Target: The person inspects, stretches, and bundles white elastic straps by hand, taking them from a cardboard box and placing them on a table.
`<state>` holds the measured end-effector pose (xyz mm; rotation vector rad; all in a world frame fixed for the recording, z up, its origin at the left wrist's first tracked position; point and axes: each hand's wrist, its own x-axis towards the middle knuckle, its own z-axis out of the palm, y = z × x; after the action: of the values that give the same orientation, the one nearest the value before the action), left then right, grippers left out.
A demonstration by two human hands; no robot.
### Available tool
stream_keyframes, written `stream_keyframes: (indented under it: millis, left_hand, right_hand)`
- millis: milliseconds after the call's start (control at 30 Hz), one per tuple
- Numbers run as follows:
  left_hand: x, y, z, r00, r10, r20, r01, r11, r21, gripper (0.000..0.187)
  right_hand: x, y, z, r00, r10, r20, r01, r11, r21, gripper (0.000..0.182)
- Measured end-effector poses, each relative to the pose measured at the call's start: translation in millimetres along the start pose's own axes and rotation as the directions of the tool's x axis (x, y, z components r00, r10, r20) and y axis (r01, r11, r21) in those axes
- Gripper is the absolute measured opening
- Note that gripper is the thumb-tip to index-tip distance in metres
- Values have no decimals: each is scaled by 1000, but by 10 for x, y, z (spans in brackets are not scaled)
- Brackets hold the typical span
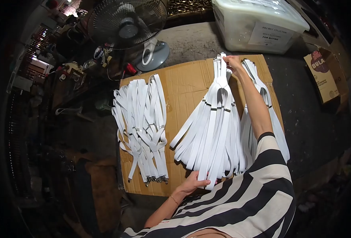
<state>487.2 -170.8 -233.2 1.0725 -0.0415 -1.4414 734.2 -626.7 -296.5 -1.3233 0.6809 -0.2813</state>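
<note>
Three piles of white elastic suspenders with metal clips and adjusters lie on a flat cardboard sheet (183,83). On the middle suspenders pile (219,135), straps fan out toward me from the gathered clip end. My right hand (233,63) is closed at that far end, gripping a suspender near its clip. At the near end my left hand (196,182) pinches the looped strap of a suspender between thumb and fingers. My right forearm partly covers the right suspenders pile (251,71). The left suspenders pile (139,123) lies apart, with clips toward me.
A desk fan (128,29) on a grey base stands behind the cardboard's left corner. At the back right sits a lidded plastic bin (239,31) with paper labels. An open cardboard box (322,75) is farther right. Tools and small items clutter the left side.
</note>
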Motion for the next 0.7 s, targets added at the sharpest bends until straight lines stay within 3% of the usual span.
stream_keyframes:
  millis: [133, 333, 400, 533, 633, 700]
  left_hand:
    - [56, -80, -73, 999, -23, -23, 23, 1000, 5, 43]
    - [52, -81, -71, 999, -5, 55, 11, 992, -123, 47]
    - [18, -137, -98, 995, -33, 95, 69, 908, -412, 50]
    - [0, -290, -132, 996, -40, 85, 72, 902, -425, 50]
    - [-25, -405, -204, 985, -166, 38, 169, 920, -354, 47]
    - [-48, -478, -246, 965, -262, 14, 252, 909, -332, 45]
  right_hand:
    - [160, 157, -17, 999, 2, 38, -3, 999, 33, 11]
    - [337, 348, -11, 1000, 5, -23, -6, 999, -49, 7]
    - [404, 407, -22, 997, -7, -82, 1, 997, -79, 14]
    - [404, 428, -15, 993, -9, -120, -4, 994, -109, 20]
    - [541, 578, -77, 991, -60, -119, 33, 974, -224, 28]
    - [497, 545, -94, 978, -25, -206, -68, 899, -432, 40]
